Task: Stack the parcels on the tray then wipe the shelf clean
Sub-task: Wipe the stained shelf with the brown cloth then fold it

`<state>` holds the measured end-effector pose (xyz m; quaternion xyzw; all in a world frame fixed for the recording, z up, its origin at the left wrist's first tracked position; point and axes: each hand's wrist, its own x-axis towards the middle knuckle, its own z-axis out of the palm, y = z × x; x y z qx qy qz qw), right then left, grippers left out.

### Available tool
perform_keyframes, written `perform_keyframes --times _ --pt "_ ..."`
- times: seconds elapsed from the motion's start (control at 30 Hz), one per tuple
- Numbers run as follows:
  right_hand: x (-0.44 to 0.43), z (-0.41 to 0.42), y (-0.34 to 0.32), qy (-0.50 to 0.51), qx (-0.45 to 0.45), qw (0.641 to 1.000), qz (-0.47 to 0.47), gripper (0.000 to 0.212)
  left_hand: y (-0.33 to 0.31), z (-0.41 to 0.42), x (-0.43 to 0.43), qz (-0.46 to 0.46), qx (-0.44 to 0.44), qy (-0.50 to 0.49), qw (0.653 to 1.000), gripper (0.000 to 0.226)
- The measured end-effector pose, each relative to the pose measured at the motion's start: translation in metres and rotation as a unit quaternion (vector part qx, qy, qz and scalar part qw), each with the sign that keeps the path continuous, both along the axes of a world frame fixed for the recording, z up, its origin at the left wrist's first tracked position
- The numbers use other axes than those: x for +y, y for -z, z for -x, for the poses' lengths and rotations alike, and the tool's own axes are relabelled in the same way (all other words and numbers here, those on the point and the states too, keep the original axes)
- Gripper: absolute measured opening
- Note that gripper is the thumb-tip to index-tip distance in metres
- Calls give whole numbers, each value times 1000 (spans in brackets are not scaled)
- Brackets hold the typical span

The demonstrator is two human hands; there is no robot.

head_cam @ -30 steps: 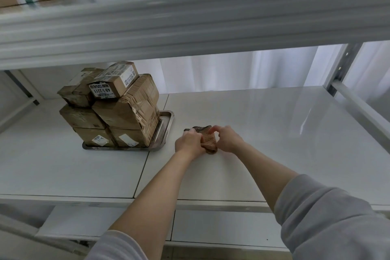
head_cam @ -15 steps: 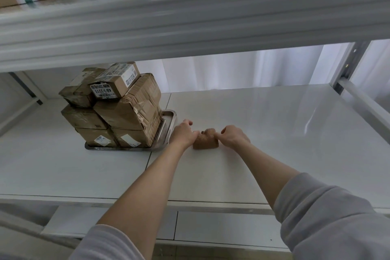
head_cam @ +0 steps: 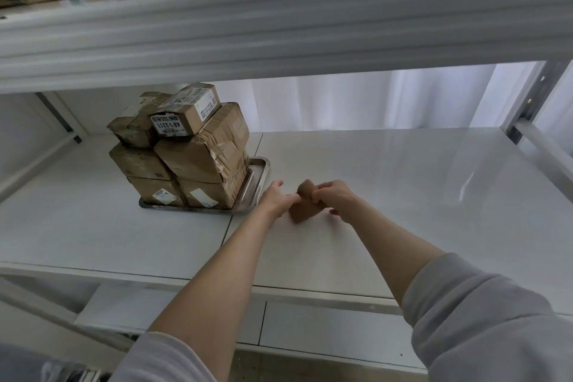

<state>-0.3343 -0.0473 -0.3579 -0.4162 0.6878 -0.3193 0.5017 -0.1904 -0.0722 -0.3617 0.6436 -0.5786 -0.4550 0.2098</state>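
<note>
My left hand (head_cam: 277, 200) and right hand (head_cam: 336, 198) each pinch an edge of the cloth (head_cam: 303, 208), on the shelf (head_cam: 418, 211) near the tray (head_cam: 259, 169), and since it looks soft and light, I'd bunch it to wipe.

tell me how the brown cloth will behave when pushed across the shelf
Probably floppy: the brown cloth sits bunched and creased between the left hand and right hand, so it should fold rather than slide flat. Likely light, since the hands only pinch it. The shelf looks glossy, so it may glide easily under a pressing palm.
</note>
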Motion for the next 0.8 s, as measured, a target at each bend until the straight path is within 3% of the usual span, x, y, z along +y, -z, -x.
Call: perform_keyframes --times 0.07,0.13,0.3,0.47,0.6,0.8 --pt "4 -5 -9 -4 -56 998 14 39 -10 -6 8 -20 45 17 999 70" --pt "7 -11 -16 -16 -94 995 29 40 -16 -12 15 -44 42 28 998 54" --pt "11 -29 -19 34 -170 984 39 42 -25 -28 33 -41 69 -34 996 37" --pt "24 -42 -15 -47 -113 992 -27 51 -32 -43 50 -11 81 -139 987 47" --pt "32 -56 -13 -124 -136 981 -68 51 -32 -58 58 -18 67 -193 979 57" --pt "25 -88 -12 -54 -166 984 -38 40 -34 -81 44 -61 126 -167 976 44"
